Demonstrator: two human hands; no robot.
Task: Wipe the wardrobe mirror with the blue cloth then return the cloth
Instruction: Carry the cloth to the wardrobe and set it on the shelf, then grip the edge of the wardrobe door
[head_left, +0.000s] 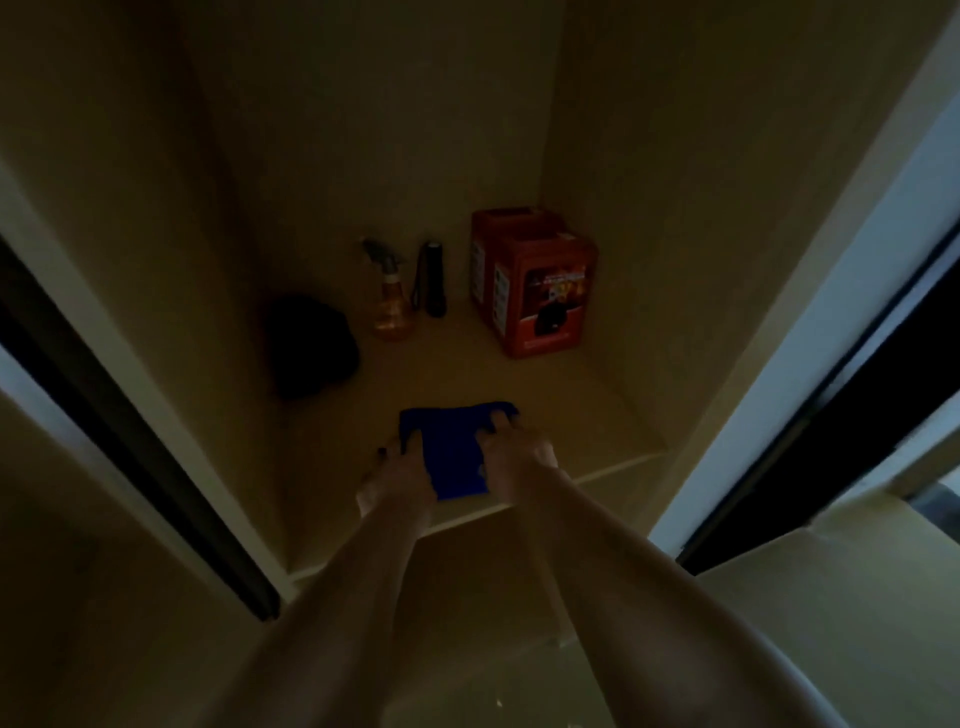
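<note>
Head view into a dim wardrobe compartment. The blue cloth lies flat, apparently folded, on the wardrobe shelf, close to the shelf's front edge. Relative to the cloth: a spray bottle and a dark flashlight stand well behind it toward the back wall; a red box stands behind it and to its right; a dark rounded object, not identifiable in this light, sits behind it and to its left.

The left hand rests at the cloth's left edge and the right hand lies over its right edge, fingers reaching onto the fabric. Whether the fingers pinch the cloth or merely press on it cannot be told; the frame is dark and blurred.

Handling, by judgement: the cloth is likely light, soft and limp, with no fragile part. It should drape and unfold when lifted by one corner, so a hold on both side edges, or a bunched grip through the middle, would keep it together. It may slide on the smooth shelf under a flat push.
</note>
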